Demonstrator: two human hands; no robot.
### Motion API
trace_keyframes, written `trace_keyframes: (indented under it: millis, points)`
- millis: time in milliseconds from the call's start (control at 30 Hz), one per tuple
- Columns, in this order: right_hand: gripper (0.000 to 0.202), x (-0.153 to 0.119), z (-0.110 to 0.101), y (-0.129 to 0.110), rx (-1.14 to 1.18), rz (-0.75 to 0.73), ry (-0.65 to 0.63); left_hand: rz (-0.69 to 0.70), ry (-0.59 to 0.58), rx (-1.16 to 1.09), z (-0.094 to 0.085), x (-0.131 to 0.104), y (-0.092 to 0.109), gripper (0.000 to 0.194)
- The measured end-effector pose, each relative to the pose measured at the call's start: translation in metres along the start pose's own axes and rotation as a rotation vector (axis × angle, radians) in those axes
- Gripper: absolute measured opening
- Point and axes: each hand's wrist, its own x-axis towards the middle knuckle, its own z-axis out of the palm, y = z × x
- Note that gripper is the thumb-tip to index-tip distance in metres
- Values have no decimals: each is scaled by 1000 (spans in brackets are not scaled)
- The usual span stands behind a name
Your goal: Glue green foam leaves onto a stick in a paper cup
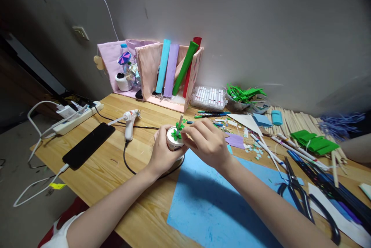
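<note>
My left hand (164, 147) is wrapped around a small round cup (173, 146) with a white top. Green paper leaves (176, 135) sit on that top, around a thin upright stick (181, 119). My right hand (207, 140) is at the right side of the leaves, its fingers bent and pinched together. Whether those fingertips hold a leaf or something else is hidden. Just left of my left hand stands a white hot glue gun (130, 123), its black cord (125, 159) running behind the cup. Under my right forearm lies a blue sheet (214, 197).
A black phone (89, 145) and a white power strip (78, 118) lie at left. Crepe paper rolls (171, 70) lean in a pink box (147, 70). Markers (209, 96), a bowl of green strips (242, 95), wooden sticks (285, 120), paper scraps (256, 150) and black scissors (298, 190) are at right.
</note>
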Motion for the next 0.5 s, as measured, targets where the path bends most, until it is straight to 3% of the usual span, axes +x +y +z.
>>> trace_keyframes:
  millis: [367,500]
  points:
    - [11,0,3,11,101,36,-74,17,-22,137,0,2,2,52]
    - [7,0,1,19,177,144,-28,35,-13,188,-2,2,4,51]
